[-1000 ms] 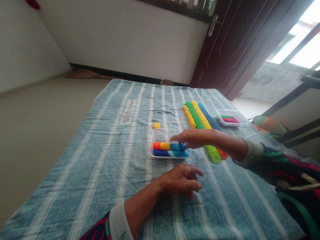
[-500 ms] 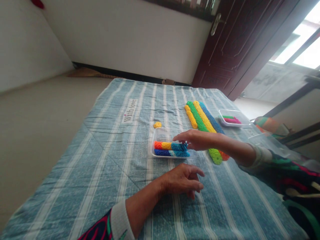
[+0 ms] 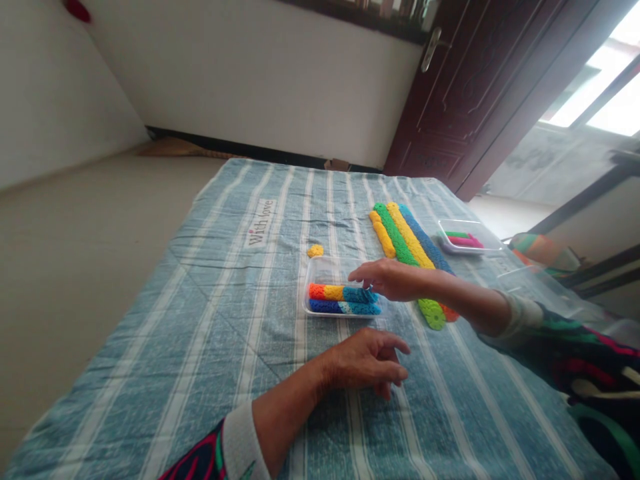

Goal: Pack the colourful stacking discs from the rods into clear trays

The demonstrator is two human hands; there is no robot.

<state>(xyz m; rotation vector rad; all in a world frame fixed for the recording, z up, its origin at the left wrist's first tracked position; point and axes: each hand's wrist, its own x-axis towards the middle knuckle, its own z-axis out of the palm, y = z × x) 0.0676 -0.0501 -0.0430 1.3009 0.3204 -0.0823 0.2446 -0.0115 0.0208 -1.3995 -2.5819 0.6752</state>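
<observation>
A clear plastic tray (image 3: 326, 269) sits mid-table with two rows of stacked toothed discs (image 3: 340, 300): orange, yellow and teal in one, dark blue and light blue in the other. My right hand (image 3: 389, 279) hovers at the tray's right end, fingers pointing left and touching the teal end of the upper row. My left hand (image 3: 367, 361) rests on the striped cloth (image 3: 215, 320) in front of the tray, fingers loosely curled and holding nothing. A single yellow disc (image 3: 315, 251) lies just beyond the tray.
Long rows of discs (image 3: 403, 237) in yellow, green, yellow and blue lie right of the tray, ending in green and orange near my forearm. A second clear tray (image 3: 467, 238) with pink and green pieces stands farther right. A dark door is behind.
My right hand has shifted slightly along the tray's right end and lifted a little. The left hand has stayed where it was.
</observation>
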